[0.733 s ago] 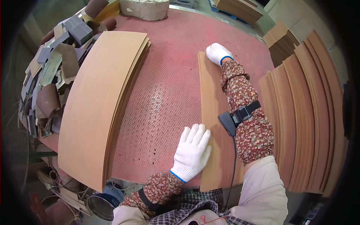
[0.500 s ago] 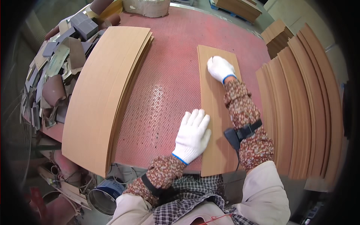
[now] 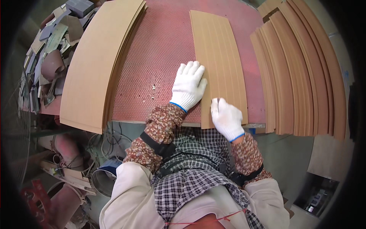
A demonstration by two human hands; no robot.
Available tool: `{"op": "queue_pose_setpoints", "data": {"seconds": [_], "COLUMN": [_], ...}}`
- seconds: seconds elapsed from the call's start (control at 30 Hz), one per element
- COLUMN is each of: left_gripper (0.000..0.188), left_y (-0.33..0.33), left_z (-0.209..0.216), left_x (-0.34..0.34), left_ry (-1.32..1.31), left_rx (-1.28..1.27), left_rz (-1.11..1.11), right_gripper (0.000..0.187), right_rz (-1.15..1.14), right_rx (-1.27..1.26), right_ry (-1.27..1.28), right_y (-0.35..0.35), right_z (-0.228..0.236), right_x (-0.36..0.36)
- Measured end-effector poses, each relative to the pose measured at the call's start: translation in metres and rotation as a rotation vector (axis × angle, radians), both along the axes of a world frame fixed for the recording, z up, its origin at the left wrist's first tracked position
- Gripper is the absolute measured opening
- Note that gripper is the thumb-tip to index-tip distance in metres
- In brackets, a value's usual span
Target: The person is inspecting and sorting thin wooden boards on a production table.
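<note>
A long wood-grain board lies on the red mesh-textured table, its near end by the front edge. My left hand, in a white knit glove with a blue cuff, lies flat with fingers stretched along the board's left edge. My right hand, gloved the same way, is closed over the near end of the board. A small dark tip shows between its thumb and fingers; the glove hides the rest, so I cannot tell what it is.
At left lies a stack of similar boards; several more boards stand packed at right. A heap of offcuts and sanding blocks covers the far left. Below the table sit a metal can and loose cables.
My right hand has come from the far part of the board down to its near end, still closed. The view has shifted, while my left hand stays flat along the board's left edge.
</note>
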State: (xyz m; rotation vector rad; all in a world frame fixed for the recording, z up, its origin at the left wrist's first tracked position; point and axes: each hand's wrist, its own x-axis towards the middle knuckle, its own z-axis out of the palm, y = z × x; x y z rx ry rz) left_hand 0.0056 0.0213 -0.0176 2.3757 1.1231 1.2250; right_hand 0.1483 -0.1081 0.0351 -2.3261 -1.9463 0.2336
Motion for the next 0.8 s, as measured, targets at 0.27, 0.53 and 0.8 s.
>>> {"op": "queue_pose_setpoints", "data": {"seconds": [0.27, 0.53, 0.8], "left_gripper": [0.038, 0.029, 0.022], "left_y": [-0.003, -0.031, -0.123], "left_z": [0.012, 0.018, 0.064], "left_x": [0.007, -0.002, -0.013], "left_ry": [-0.005, 0.14, 0.289], "left_rx": [0.073, -0.137, -0.696], "left_rz": [-0.04, -0.077, -0.117], "right_gripper": [0.032, 0.029, 0.024], "right_rz": [-0.006, -0.139, -0.329], "right_rx": [0.215, 0.451, 0.355], "right_ry": [-0.042, 0.022, 0.011], "right_y": [-0.098, -0.094, -0.083], "right_z": [-0.002, -0.001, -0.024], "right_x": [-0.015, 0.032, 0.08]}}
